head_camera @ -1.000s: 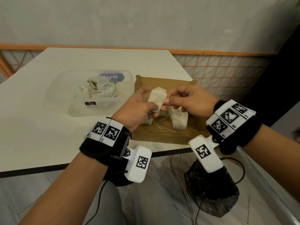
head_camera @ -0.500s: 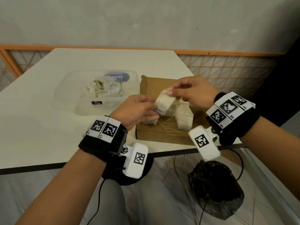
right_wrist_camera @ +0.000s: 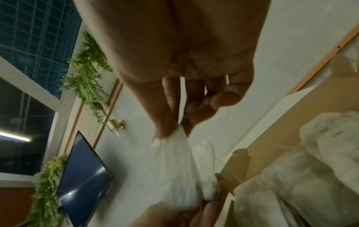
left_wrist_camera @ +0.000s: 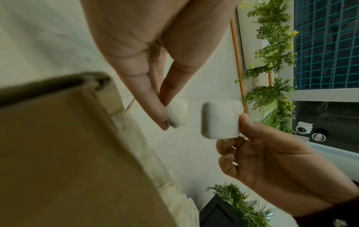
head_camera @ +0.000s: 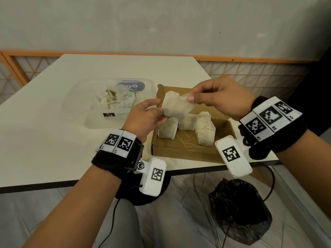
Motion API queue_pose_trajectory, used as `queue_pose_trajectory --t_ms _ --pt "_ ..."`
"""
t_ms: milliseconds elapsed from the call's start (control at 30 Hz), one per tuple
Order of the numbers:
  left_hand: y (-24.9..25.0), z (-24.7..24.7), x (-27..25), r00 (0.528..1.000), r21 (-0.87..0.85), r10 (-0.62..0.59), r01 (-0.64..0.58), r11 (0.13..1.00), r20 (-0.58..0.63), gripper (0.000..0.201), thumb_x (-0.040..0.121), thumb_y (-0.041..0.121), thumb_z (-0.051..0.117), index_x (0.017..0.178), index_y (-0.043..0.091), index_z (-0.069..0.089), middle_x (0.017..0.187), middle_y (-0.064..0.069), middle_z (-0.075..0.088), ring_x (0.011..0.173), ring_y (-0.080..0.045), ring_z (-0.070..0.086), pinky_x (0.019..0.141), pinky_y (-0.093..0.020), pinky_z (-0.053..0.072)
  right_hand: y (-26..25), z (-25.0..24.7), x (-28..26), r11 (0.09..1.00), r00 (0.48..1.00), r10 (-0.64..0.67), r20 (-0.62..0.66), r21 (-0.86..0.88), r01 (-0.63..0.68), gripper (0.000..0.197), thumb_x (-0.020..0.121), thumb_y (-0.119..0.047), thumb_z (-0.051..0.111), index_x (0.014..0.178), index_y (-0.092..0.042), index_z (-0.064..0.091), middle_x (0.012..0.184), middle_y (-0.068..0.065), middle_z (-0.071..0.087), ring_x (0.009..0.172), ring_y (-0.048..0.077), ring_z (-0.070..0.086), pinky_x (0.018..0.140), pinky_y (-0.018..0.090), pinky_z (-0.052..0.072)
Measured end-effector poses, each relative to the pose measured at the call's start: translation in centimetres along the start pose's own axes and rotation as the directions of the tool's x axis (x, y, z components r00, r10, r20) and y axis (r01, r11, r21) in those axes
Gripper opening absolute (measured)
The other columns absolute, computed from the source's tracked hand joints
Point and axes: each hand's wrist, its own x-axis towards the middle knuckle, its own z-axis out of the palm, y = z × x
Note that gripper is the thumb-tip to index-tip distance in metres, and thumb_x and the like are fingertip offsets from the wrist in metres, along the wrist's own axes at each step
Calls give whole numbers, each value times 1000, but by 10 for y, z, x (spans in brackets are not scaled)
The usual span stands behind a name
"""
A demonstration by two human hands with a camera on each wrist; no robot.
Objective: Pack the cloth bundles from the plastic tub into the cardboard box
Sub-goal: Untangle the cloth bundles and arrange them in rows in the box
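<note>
Over the open cardboard box (head_camera: 179, 154) I hold two pale cloth bundles side by side. My left hand (head_camera: 162, 111) pinches the lower end of one cloth bundle (left_wrist_camera: 177, 113). My right hand (head_camera: 189, 97) pinches the top edge of the other cloth bundle (right_wrist_camera: 174, 161). In the head view the two overlap as one pale shape (head_camera: 177, 107). Three more bundles (head_camera: 205, 132) stand upright inside the box, with loose threads on its floor. The clear plastic tub (head_camera: 78, 97) sits left of the box and holds a crumpled clear bag with several small bundles (head_camera: 111, 100).
The white table (head_camera: 44, 140) ends at a dark front edge close to my wrists. The box sits near the table's right corner. On the floor below lie a black plastic bag (head_camera: 238, 212), a round black base (head_camera: 141, 196) and cables.
Both hands have lifted from low over the box to higher above it, carrying the bundles. The right hand's pinch now sits at the upper edge, and the bundles are spread apart.
</note>
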Motion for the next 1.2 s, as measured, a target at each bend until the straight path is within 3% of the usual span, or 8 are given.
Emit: queue_pose_trajectory --t_ms 133,233,400,700,800,933,1067,1200 --pt "0 7 -2 999 32 52 -53 998 14 31 88 -6 56 118 0 56 92 -14 67 75 -18 65 62 -22 57 3 9 -2 998 992 61 111 -3 -61 7 78 -15 71 85 -19 70 87 -3 70 77 -4 63 77 7 47" --pt "-3 10 -4 994 84 92 -97 992 60 29 90 -4 54 119 1 57 93 -12 68 82 -18 66 70 -25 57 10 16 4 991 994 107 -29 89 -104 6 78 -14 72 81 -19 69 81 -3 69 70 -6 62 67 5 45" --pt "-7 10 -7 987 149 105 -123 981 122 21 92 -4 53 107 8 61 90 -6 69 80 -12 67 75 -23 57 16 18 16 988 982 145 -119 62 -138 7 80 -18 71 76 -23 69 91 10 65 80 19 51 68 24 43" --pt "-6 12 -7 993 127 45 -58 990 106 7 91 17 62 95 13 64 98 -9 67 81 -17 67 76 -26 58 17 15 17 993 989 86 -124 -67 -95 5 81 -17 69 77 -15 70 77 2 65 73 12 55 75 29 47" --pt "-7 14 -8 987 160 101 -120 980 123 12 87 5 63 96 13 60 80 -4 69 69 -9 66 66 -19 56 16 14 17 995 991 63 -117 -66 -71 8 80 -14 70 88 -15 69 80 1 66 70 7 56 72 22 45" --pt "-8 17 -7 980 203 134 -164 965 150 18 86 1 64 97 14 60 79 -6 68 66 -7 64 60 -17 53 11 4 14 979 989 148 -3 -144 -147 27 77 -13 72 104 -14 65 87 10 68 74 12 60 73 21 46" --pt "-13 12 -10 971 177 239 -237 955 6 21 83 4 69 100 13 62 83 0 70 80 -6 66 76 -18 53 -1 -19 3 923 987 151 49 -364 -123 17 78 -22 72 92 -12 72 79 -4 67 62 -5 56 64 8 43" --pt "-23 -4 -8 939 211 314 -282 936 -139 35 79 -12 60 102 14 59 99 0 65 99 -13 59 85 -17 47 -10 -45 -12 885 965 227 134 -442 -147 13 75 -28 72 86 -21 72 86 0 71 76 10 60 81 27 44"
